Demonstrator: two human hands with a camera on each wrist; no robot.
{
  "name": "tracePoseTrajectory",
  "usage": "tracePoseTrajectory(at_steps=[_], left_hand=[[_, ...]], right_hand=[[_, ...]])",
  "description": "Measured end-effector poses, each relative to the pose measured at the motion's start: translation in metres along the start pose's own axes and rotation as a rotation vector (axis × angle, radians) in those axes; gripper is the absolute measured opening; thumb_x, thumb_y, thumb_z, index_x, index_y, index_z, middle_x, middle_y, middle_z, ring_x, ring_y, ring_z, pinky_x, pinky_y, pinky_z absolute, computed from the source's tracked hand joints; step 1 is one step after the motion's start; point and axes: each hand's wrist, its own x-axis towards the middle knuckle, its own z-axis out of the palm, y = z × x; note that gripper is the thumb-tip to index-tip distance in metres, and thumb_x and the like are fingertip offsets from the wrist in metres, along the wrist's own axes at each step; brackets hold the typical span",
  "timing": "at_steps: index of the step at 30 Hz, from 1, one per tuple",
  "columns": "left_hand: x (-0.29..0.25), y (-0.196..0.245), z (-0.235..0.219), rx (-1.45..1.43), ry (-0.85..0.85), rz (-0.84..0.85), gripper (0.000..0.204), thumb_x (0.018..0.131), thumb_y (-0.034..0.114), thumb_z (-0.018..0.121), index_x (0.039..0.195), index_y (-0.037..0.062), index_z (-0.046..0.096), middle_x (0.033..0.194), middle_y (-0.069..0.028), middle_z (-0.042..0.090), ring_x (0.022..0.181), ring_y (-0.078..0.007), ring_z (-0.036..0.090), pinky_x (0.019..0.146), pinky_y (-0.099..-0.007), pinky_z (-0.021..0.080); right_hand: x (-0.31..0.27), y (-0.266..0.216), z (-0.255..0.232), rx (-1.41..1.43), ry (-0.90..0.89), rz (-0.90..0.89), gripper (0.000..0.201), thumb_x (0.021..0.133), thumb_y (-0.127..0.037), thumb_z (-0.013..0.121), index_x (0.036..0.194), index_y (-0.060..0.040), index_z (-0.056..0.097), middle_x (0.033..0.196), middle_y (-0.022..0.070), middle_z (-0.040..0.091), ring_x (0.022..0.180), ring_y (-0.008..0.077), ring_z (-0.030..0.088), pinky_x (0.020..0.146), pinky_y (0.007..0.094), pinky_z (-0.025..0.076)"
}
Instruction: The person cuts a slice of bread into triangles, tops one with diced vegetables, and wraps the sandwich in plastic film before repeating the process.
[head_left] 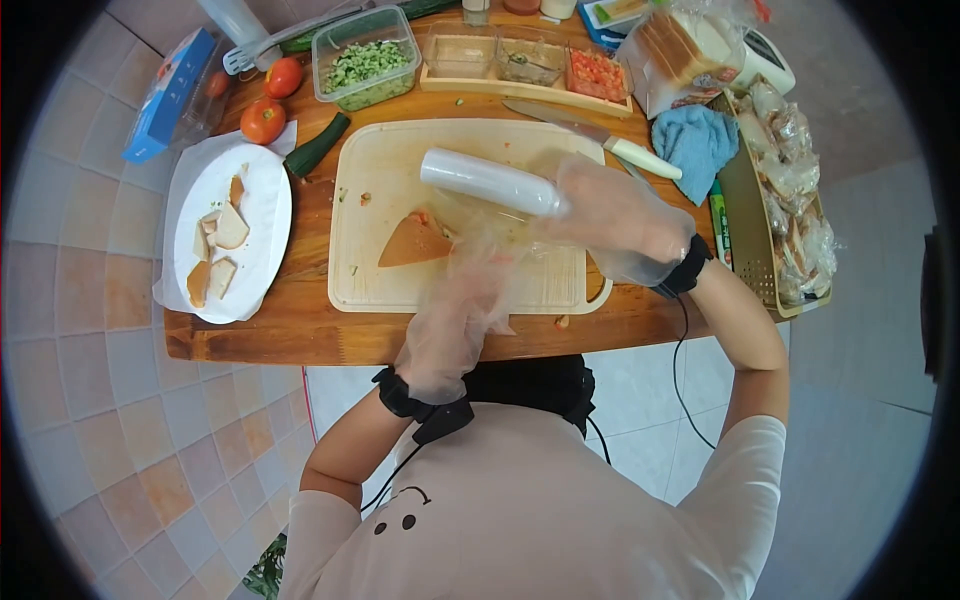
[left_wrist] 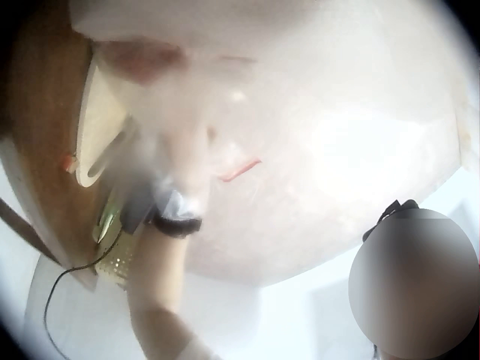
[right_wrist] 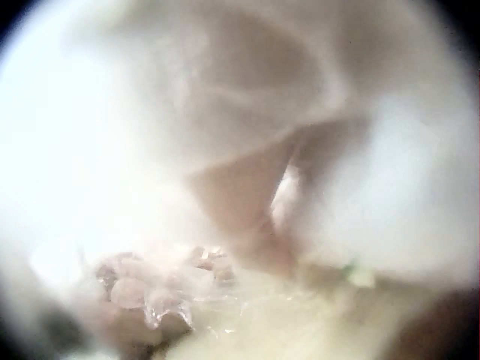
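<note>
In the head view, my gloved right hand (head_left: 628, 222) grips the right end of a white roll of plastic film (head_left: 490, 182) above the cutting board (head_left: 360, 160). My gloved left hand (head_left: 450, 330), blurred, is over the board's front edge, with clear film and some pinkish bits around its fingers; whether it pinches them I cannot tell. Just left of its fingers a brown-crusted sandwich piece (head_left: 415, 242) lies on the board. Pale, hazy film covers much of the left wrist view, with a thin red strip (left_wrist: 241, 171) showing. The right wrist view is mostly blurred.
A white plate (head_left: 262, 220) with bread scraps is at the left. Behind the board stand a tub of diced cucumber (head_left: 366, 66) and a wooden tray (head_left: 460, 82). A knife (head_left: 640, 158), a blue cloth (head_left: 694, 150) and a basket (head_left: 757, 220) of wrapped food are at the right.
</note>
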Motion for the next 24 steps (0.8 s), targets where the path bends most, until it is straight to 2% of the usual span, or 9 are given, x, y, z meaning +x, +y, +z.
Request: tracePoseTrajectory(at_steps=[1, 5, 8, 10, 12, 14, 16, 18, 24], left_hand=[[0.001, 0.002, 0.004, 0.077, 0.029, 0.036, 0.045, 0.100, 0.002, 0.060, 0.144, -0.0010, 0.052, 0.125, -0.0135, 0.063, 0.087, -0.0184, 0.066, 0.071, -0.0277, 0.055], [0.015, 0.065, 0.023, -0.019, 0.035, -0.389, 0.050, 0.099, 0.002, 0.060, 0.148, 0.0039, 0.052, 0.122, -0.0112, 0.063, 0.088, -0.0191, 0.061, 0.077, -0.0292, 0.055], [0.018, 0.058, 0.019, 0.191, -0.107, -0.366, 0.042, 0.103, 0.007, 0.056, 0.145, 0.0039, 0.055, 0.110, -0.0079, 0.062, 0.085, -0.0174, 0.060, 0.076, -0.0281, 0.053], [0.020, 0.061, 0.019, 0.152, -0.131, -0.395, 0.034, 0.106, 0.013, 0.054, 0.139, 0.0029, 0.058, 0.097, -0.0043, 0.059, 0.079, -0.0143, 0.058, 0.071, -0.0262, 0.051], [0.023, 0.074, 0.025, -0.052, -0.059, -0.571, 0.030, 0.108, 0.021, 0.052, 0.131, 0.0024, 0.061, 0.082, 0.0002, 0.054, 0.069, -0.0101, 0.054, 0.062, -0.0239, 0.047], [0.018, 0.052, 0.038, -0.214, 0.032, -0.403, 0.030, 0.109, 0.027, 0.053, 0.123, 0.0030, 0.063, 0.074, 0.0029, 0.051, 0.061, -0.0066, 0.049, 0.053, -0.0228, 0.041], [0.015, 0.045, 0.036, -0.281, 0.035, -0.380, 0.031, 0.108, 0.031, 0.054, 0.118, 0.0032, 0.065, 0.072, 0.0035, 0.051, 0.057, -0.0047, 0.046, 0.048, -0.0222, 0.037], [0.011, 0.054, 0.022, -0.264, -0.042, -0.501, 0.031, 0.108, 0.031, 0.055, 0.117, 0.0032, 0.065, 0.075, 0.0021, 0.056, 0.056, -0.0045, 0.047, 0.045, -0.0220, 0.035], [0.022, 0.039, 0.016, -0.050, 0.020, -0.495, 0.033, 0.108, 0.030, 0.055, 0.121, 0.0008, 0.065, 0.095, -0.0022, 0.066, 0.078, -0.0095, 0.066, 0.059, -0.0231, 0.055]], right_hand=[[-0.003, -0.005, -0.005, -0.004, -0.019, 0.051, 0.053, 0.085, -0.034, 0.073, 0.129, -0.0062, 0.059, 0.110, 0.0246, 0.068, 0.105, 0.0420, 0.066, 0.090, 0.0475, 0.053], [-0.008, -0.020, -0.015, 0.009, -0.072, 0.129, 0.056, 0.086, -0.034, 0.072, 0.133, -0.0071, 0.058, 0.110, 0.0247, 0.070, 0.104, 0.0418, 0.068, 0.089, 0.0477, 0.054], [-0.008, -0.021, -0.016, 0.017, -0.045, 0.140, 0.057, 0.086, -0.033, 0.072, 0.134, -0.0062, 0.057, 0.107, 0.0252, 0.071, 0.103, 0.0417, 0.069, 0.089, 0.0481, 0.054], [-0.008, -0.013, -0.010, 0.034, 0.017, 0.102, 0.056, 0.088, -0.030, 0.072, 0.135, -0.0050, 0.056, 0.105, 0.0258, 0.071, 0.100, 0.0422, 0.069, 0.088, 0.0487, 0.054], [-0.009, -0.014, -0.011, 0.005, 0.079, 0.052, 0.050, 0.090, -0.026, 0.071, 0.132, -0.0022, 0.057, 0.102, 0.0258, 0.072, 0.098, 0.0414, 0.070, 0.086, 0.0487, 0.055], [-0.007, -0.012, -0.013, -0.036, 0.104, 0.056, 0.048, 0.091, -0.023, 0.070, 0.131, -0.0007, 0.057, 0.100, 0.0257, 0.072, 0.096, 0.0410, 0.071, 0.085, 0.0483, 0.056], [-0.003, -0.005, -0.019, -0.090, 0.091, 0.114, 0.048, 0.091, -0.022, 0.071, 0.131, -0.0008, 0.057, 0.100, 0.0257, 0.072, 0.095, 0.0411, 0.071, 0.084, 0.0475, 0.057], [-0.003, -0.001, -0.016, -0.091, 0.148, 0.053, 0.047, 0.090, -0.022, 0.071, 0.130, -0.0005, 0.058, 0.099, 0.0259, 0.072, 0.095, 0.0411, 0.071, 0.085, 0.0481, 0.057], [0.008, 0.011, -0.015, 0.049, 0.106, 0.022, 0.049, 0.086, -0.022, 0.072, 0.128, 0.0001, 0.060, 0.101, 0.0271, 0.071, 0.101, 0.0401, 0.069, 0.090, 0.0466, 0.055]])
